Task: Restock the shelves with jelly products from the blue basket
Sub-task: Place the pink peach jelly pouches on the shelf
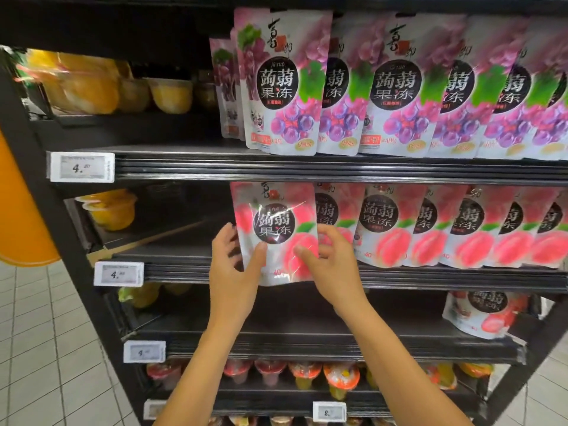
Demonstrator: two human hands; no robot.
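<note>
A pink peach jelly pouch (276, 222) stands upright at the front left end of the peach row on the second shelf (184, 273). My left hand (235, 265) holds its lower left edge, thumb on the front and fingers behind. My right hand (327, 259) grips its lower right side, thumb on the front. More peach pouches (430, 229) line the shelf to the right. The blue basket is out of view.
Purple grape jelly pouches (384, 84) fill the shelf above. Yellow fruit cups (110, 210) sit at the left of both upper shelves. A strawberry pouch (482, 315) lies on the third shelf, right. Small jelly cups (307, 376) fill the lowest shelves. Price tags (118, 274) hang on the rails.
</note>
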